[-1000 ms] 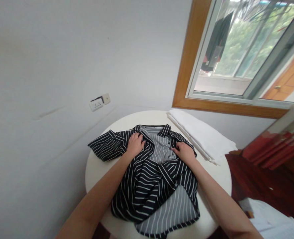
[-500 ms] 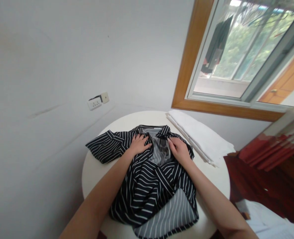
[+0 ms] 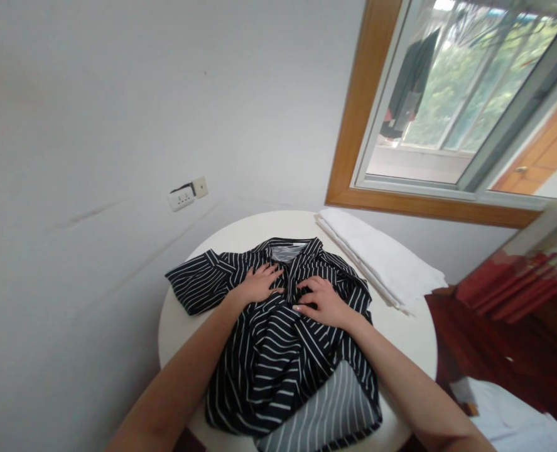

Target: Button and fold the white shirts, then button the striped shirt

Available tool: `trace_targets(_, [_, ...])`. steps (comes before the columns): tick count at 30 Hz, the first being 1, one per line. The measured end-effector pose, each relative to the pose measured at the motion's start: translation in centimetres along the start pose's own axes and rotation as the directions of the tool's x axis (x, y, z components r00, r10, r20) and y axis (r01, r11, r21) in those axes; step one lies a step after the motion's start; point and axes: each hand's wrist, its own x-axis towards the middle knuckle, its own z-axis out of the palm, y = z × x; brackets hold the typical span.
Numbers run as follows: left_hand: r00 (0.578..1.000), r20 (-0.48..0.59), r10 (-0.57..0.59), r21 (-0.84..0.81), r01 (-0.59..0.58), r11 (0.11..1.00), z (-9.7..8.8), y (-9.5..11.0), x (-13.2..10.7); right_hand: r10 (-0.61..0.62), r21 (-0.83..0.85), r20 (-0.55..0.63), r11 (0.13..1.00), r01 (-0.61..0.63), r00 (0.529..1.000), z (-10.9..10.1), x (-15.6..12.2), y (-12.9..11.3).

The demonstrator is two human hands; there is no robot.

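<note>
A black shirt with white stripes [image 3: 273, 358] lies front up on a round white table [image 3: 231, 227], its collar toward the wall. One sleeve stretches out to the left, and the lower hem is turned back to show the grey inner side. My left hand [image 3: 258, 284] rests on the left side of the chest with its fingers spread. On the right side of the chest, my right hand [image 3: 321, 301] lies with its fingers apart and slightly bent, touching the cloth near the front opening. The two front edges meet between my hands.
Folded white cloth [image 3: 377, 254] lies on the table's right side. A wall socket [image 3: 181, 199] is behind on the left, and a wood-framed window [image 3: 348, 125] at the upper right. A red and white curtain [image 3: 513, 282] hangs right; white fabric [image 3: 508, 414] sits lower right.
My right hand has brought the right front panel leftward over the gap that showed the grey inside, then loosened its pinch and spread its fingers. My left hand has shifted slightly down.
</note>
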Motion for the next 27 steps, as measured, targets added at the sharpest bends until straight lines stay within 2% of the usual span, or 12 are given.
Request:
trace_targets(2, [0.999, 0.039, 0.007, 0.002, -0.008, 1.000, -0.4, 0.6, -1.2, -0.011, -0.041, -0.001, 0.999, 0.011, 1.000, -0.1, -0.1, -0.3])
trace_targets(4, [0.999, 0.046, 0.026, -0.005, -0.025, 1.000, -0.9, 1.1, -2.2, -0.032, -0.009, 0.057, 0.999, 0.033, 0.998, -0.4, -0.2, -0.5])
trace_targets(7, [0.998, -0.043, 0.056, -0.011, -0.056, 0.998, -1.9, 1.7, -3.0, -0.058, 0.131, 0.184, 0.991, 0.034, 0.981, -1.2, -0.5, -0.9])
trace_targets(9, [0.992, -0.126, 0.011, 0.012, -0.010, 1.000, -2.4, 1.9, -2.9, -0.033, 0.188, 0.224, 0.982, -0.010, 0.974, -2.0, -0.6, -1.2])
trace_targets(12, [0.966, -0.233, -0.112, 0.078, 0.134, 0.988, -2.4, 2.2, -2.0, 0.059, 0.180, 0.180, 0.979, -0.092, 0.982, -3.1, -0.7, -1.3])
trace_targets(14, [0.943, -0.297, -0.152, 0.121, 0.195, 0.973, -2.0, 2.2, -1.4, 0.134, 0.109, 0.056, 0.984, -0.140, 0.989, -3.3, -0.6, -1.0])
trace_targets(16, [0.916, -0.368, -0.159, 0.145, 0.225, 0.963, -1.3, 2.3, -0.8, 0.159, 0.014, -0.083, 0.987, -0.158, 0.984, -2.8, -0.3, -0.3])
trace_targets(18, [0.886, -0.443, -0.136, 0.154, 0.225, 0.962, -0.7, 2.3, -0.5, 0.120, -0.060, -0.138, 0.990, -0.129, 0.983, -1.6, -0.2, 0.7])
trace_targets(21, [0.864, -0.500, -0.050, 0.146, 0.142, 0.979, 0.2, 2.3, 0.1, 0.079, -0.128, -0.063, 0.988, -0.087, 0.995, 0.7, -0.4, 2.3])
trace_targets(24, [0.894, -0.448, -0.026, 0.094, 0.076, 0.993, 1.3, 2.2, 0.7, 0.121, -0.174, 0.065, 0.979, -0.109, 0.990, 2.4, -0.8, 3.3])
trace_targets(27, [0.928, -0.363, -0.082, 0.063, 0.112, 0.992, 2.2, 1.8, 1.4, 0.162, -0.186, 0.144, 0.973, -0.134, 0.976, 2.9, -1.1, 3.8])
